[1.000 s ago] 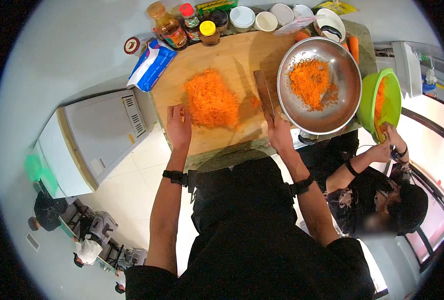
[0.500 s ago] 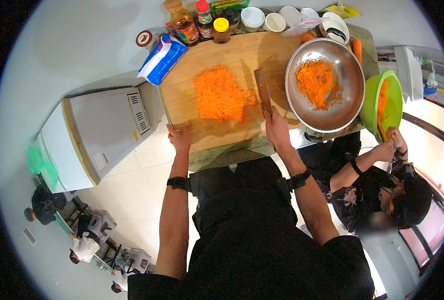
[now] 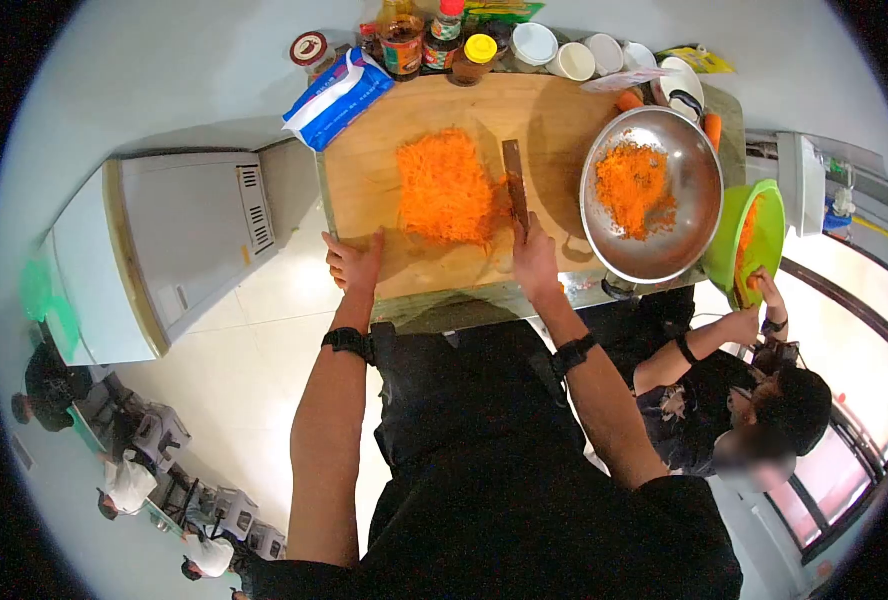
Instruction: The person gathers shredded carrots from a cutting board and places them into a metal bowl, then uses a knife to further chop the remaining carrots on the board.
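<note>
A square pile of shredded carrot (image 3: 446, 190) lies on the wooden cutting board (image 3: 364, 200). My right hand (image 3: 536, 262) is closed round the handle of a cleaver (image 3: 515, 185). The blade points away from me, seen nearly edge-on, along the right side of the pile. My left hand (image 3: 354, 262) is at the board's front left corner, thumb on top and fingers curled at the edge. Right of the cleaver stands a steel bowl (image 3: 699, 180) with more carrot shreds (image 3: 634, 190) inside.
At the right, another person's hands (image 3: 749, 310) are at a green basin (image 3: 769, 215) holding carrot. Sauce bottles (image 3: 401, 45), a blue tissue pack (image 3: 339, 100) and white cups (image 3: 573, 62) line the back. A white cabinet (image 3: 184, 240) stands left. Several people sit farther off at lower left.
My right hand and the cleaver have shifted left, bringing the blade close against the pile's right side. The pile's right edge looks straighter. My left thumb is now spread wider. The view has shifted slightly.
</note>
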`<state>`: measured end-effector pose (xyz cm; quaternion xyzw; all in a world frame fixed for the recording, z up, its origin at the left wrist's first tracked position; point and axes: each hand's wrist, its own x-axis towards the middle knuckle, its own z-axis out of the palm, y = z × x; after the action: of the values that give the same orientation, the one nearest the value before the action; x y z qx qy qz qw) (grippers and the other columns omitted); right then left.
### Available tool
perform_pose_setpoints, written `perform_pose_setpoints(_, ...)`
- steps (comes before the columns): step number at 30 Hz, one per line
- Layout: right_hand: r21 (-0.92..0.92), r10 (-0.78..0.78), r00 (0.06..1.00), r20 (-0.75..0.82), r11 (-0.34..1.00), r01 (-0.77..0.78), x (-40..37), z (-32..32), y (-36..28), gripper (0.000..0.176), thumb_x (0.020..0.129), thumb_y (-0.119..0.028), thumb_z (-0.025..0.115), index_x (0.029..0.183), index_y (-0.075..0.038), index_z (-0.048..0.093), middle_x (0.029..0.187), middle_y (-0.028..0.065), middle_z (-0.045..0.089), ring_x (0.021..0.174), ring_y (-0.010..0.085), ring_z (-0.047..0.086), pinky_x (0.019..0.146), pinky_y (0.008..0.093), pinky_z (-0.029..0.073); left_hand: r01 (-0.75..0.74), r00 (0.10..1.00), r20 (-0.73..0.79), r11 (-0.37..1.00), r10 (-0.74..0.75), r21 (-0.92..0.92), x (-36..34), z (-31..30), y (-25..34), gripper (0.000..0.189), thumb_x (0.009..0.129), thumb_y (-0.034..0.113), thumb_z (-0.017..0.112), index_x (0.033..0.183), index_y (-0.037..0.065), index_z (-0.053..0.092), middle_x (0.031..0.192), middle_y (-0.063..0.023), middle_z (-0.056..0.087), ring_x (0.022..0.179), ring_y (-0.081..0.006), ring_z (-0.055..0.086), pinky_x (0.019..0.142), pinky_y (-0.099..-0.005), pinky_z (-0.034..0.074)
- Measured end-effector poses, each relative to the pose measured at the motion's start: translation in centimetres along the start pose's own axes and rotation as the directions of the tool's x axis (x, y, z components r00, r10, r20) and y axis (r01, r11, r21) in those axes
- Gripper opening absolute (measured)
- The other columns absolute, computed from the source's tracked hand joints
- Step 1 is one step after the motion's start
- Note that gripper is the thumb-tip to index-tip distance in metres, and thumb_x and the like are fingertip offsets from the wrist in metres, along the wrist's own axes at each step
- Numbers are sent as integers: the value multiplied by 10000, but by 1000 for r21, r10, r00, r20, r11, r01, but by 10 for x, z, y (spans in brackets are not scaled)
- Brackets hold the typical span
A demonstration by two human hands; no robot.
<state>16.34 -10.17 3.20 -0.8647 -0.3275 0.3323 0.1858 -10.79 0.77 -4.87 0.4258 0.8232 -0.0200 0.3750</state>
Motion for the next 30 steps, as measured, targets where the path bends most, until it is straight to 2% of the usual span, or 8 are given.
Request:
perform_pose_setpoints(6, 27, 36, 991, 133, 999, -40, -12, -37, -13, 352, 1000, -285, 491, 1239, -39, 566, 933, 277, 668, 900, 486, 642, 768, 518, 503, 15, 1000, 3, 998, -15, 65, 4, 2, -3, 1319, 671, 692, 762, 1572, 174, -50, 1510, -199, 193, 1358, -431, 258, 1084, -582, 248)
perform_pose_setpoints(9, -47, 102, 989, 108, 994, -97, -16, -23, -7, 354, 1005, -282, 481, 1251, -38, 553, 945, 293, 666, 905, 491, 640, 778, 539, 496, 28, 1000, 8, 998, -29, 65, 6, 0, -3, 1327, 668, 696, 762, 1570, 169, -56, 1499, -208, 203, 1352, -436, 262, 1085, -584, 240)
perform_pose_setpoints(12, -51, -40, 999, -36, 998, 38, -12, 8, 16, 352, 1015, -276, 455, 1259, -37, 539, 946, 332, 642, 916, 503, 627, 779, 568, 479, 24, 1000, 16, 996, -25, 84, 7, 2, -2, 1333, 668, 703, 760, 1567, 161, -62, 1493, -205, 207, 1353, -432, 264, 1085, -587, 232)
perform_pose_setpoints(15, -90, 111, 993, 25, 990, -109, -13, 3, -16, 322, 1005, -274, 493, 1112, 24, 551, 856, 326, 629, 906, 514, 610, 722, 534, 476, 16, 1000, 19, 997, -18, 75, 5, -2, -4, 1329, 676, 705, 754, 1565, 149, -61, 1494, -203, 200, 1360, -429, 254, 1082, -588, 234)
perform_pose_setpoints(21, 95, -90, 996, 5, 991, 89, -3, -17, -6, 296, 1007, -278, 478, 1123, -25, 579, 865, 295, 656, 839, 493, 633, 707, 547, 477, -3, 1000, -5, 999, 4, 46, 12, 5, -8, 1328, 664, 720, 759, 1566, 162, -40, 1487, -178, 207, 1349, -416, 257, 1083, -582, 240)
perform_pose_setpoints(23, 61, 268, 923, 277, 954, -295, 0, -31, -13, 322, 1003, -292, 494, 1149, -22, 589, 890, 273, 666, 858, 487, 632, 711, 525, 483, 17, 1000, 23, 999, -18, 39, 9, 1, -4, 1328, 658, 716, 769, 1568, 175, -33, 1493, -172, 203, 1344, -412, 264, 1084, -574, 247)
perform_pose_setpoints(24, 58, 270, 923, 275, 953, -296, -3, -29, -13, 322, 1003, -292, 494, 1149, -22, 589, 890, 273, 666, 858, 487, 632, 711, 525, 483, 17, 999, 27, 999, -18, 38, 7, 0, -3, 1328, 658, 716, 769, 1568, 175, -33, 1493, -172, 203, 1344, -412, 264, 1084, -574, 247)
perform_pose_setpoints(30, 78, -70, 997, -44, 994, 73, -6, 16, -11, 298, 994, -232, 496, 1122, 28, 568, 856, 246, 655, 826, 443, 638, 748, 472, 500, 26, 999, 33, 998, -28, 56, 5, 1, -4, 1312, 673, 705, 770, 1567, 182, -35, 1508, -199, 172, 1356, -411, 253, 1085, -582, 244)
